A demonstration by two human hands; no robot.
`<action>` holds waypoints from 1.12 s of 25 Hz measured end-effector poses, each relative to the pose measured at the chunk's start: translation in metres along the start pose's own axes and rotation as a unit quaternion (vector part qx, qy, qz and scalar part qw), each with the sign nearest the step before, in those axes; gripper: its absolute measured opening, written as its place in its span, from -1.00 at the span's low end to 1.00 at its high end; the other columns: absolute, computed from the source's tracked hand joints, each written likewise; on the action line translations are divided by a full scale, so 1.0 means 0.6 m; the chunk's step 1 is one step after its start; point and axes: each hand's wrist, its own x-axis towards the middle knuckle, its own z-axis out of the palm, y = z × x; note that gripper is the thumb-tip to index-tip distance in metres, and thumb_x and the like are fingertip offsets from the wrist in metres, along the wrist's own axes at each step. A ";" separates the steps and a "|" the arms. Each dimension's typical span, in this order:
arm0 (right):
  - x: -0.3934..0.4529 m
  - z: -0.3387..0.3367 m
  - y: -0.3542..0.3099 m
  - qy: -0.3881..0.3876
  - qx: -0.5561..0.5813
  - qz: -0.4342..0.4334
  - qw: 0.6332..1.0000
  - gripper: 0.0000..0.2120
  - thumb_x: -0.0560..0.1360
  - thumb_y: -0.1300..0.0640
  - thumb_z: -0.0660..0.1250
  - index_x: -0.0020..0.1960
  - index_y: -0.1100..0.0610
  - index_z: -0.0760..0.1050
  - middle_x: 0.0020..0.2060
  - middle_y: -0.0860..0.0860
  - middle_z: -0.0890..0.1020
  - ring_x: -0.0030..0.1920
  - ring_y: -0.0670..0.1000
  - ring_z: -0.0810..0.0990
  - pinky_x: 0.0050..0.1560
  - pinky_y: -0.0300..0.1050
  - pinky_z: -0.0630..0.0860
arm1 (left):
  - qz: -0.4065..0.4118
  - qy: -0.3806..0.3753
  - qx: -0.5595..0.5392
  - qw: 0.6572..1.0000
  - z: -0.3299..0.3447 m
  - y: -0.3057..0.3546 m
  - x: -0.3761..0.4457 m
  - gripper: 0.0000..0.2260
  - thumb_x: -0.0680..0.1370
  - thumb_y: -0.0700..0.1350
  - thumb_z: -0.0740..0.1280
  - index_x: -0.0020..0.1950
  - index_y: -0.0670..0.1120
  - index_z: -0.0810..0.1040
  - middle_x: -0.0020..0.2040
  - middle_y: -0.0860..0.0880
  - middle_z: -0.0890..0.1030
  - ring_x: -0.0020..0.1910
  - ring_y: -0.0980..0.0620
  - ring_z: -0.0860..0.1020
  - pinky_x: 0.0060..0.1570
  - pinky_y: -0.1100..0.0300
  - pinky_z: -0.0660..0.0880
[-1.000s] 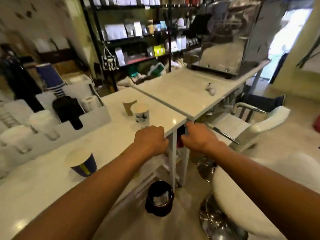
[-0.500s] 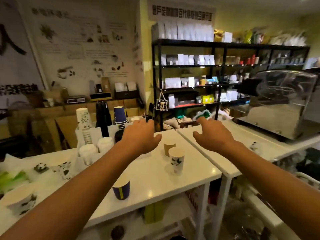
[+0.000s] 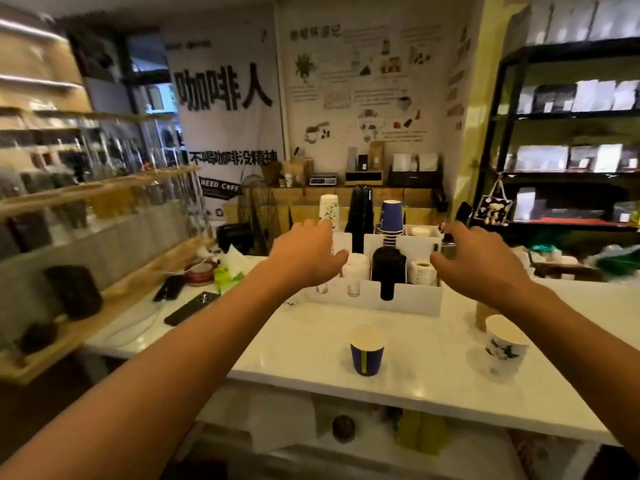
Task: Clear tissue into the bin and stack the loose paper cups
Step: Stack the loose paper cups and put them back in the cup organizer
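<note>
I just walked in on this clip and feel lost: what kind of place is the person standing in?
Most likely a small coffee shop. A wall banner carries large Chinese characters about coffee, stacked paper cups stand in a white organizer on the white counter, and dark shelves hold packaged goods.

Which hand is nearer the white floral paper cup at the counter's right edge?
Right. The right hand hovers behind and slightly left of the floral cup, its forearm passing right beside it. The left hand is far across the counter, over the white cup organizer.
</note>
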 end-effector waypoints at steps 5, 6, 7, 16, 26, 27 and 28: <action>0.045 0.075 -0.085 -0.029 0.031 -0.052 0.998 -0.54 0.49 -0.06 0.32 0.33 0.10 0.40 0.19 0.19 0.58 0.17 0.24 0.51 0.06 0.18 0.56 | -0.060 -0.017 0.041 0.997 0.015 -0.116 -0.002 -0.52 0.56 0.23 0.21 0.30 -0.10 0.41 0.20 -0.18 0.51 0.15 -0.19 0.48 -0.08 -0.03 0.48; 0.056 0.093 -0.100 -0.038 0.034 -0.056 0.997 -0.52 0.50 -0.06 0.33 0.35 0.09 0.38 0.21 0.19 0.57 0.19 0.24 0.50 0.07 0.19 0.56 | -0.068 -0.019 0.047 0.996 0.021 -0.139 0.005 -0.50 0.56 0.23 0.22 0.33 -0.10 0.40 0.21 -0.18 0.51 0.16 -0.19 0.49 -0.04 -0.05 0.51; 0.067 0.111 -0.114 -0.043 0.036 -0.057 0.997 -0.50 0.50 -0.06 0.33 0.37 0.08 0.37 0.23 0.18 0.56 0.20 0.24 0.50 0.09 0.20 0.56 | -0.074 -0.021 0.048 0.996 0.025 -0.161 0.016 -0.49 0.56 0.23 0.22 0.35 -0.11 0.39 0.22 -0.18 0.51 0.16 -0.19 0.49 0.02 -0.08 0.53; 0.260 0.266 -0.253 -0.043 0.038 -0.073 0.996 -0.46 0.51 -0.10 0.32 0.42 0.07 0.32 0.24 0.18 0.54 0.22 0.24 0.48 0.12 0.21 0.54 | -0.046 0.004 0.017 0.999 0.070 -0.367 0.191 -0.53 0.55 0.22 0.24 0.29 -0.09 0.41 0.16 -0.17 0.52 0.13 -0.16 0.49 0.09 -0.15 0.53; 0.353 0.421 -0.304 -0.005 0.057 -0.060 0.997 -0.45 0.52 -0.09 0.31 0.44 0.06 0.30 0.38 0.15 0.43 0.36 0.21 0.35 0.20 0.20 0.45 | -0.036 -0.009 -0.071 0.997 0.237 -0.453 0.303 -0.38 0.55 0.24 0.25 0.50 -0.05 0.24 0.41 -0.13 0.40 0.36 -0.14 0.37 0.24 -0.09 0.42; 0.357 0.439 -0.305 -0.003 0.061 -0.059 0.996 -0.45 0.52 -0.10 0.32 0.44 0.05 0.30 0.39 0.14 0.42 0.38 0.20 0.33 0.22 0.21 0.44 | -0.044 -0.015 -0.073 0.996 0.255 -0.456 0.308 -0.37 0.54 0.26 0.24 0.50 -0.04 0.23 0.43 -0.12 0.38 0.37 -0.14 0.36 0.25 -0.08 0.42; 0.360 0.456 -0.306 -0.002 0.067 -0.061 0.996 -0.44 0.51 -0.12 0.32 0.44 0.05 0.31 0.40 0.13 0.41 0.39 0.19 0.31 0.24 0.21 0.43 | -0.049 -0.018 -0.071 0.996 0.271 -0.457 0.309 -0.36 0.53 0.28 0.24 0.50 -0.03 0.23 0.44 -0.11 0.37 0.38 -0.14 0.35 0.25 -0.08 0.42</action>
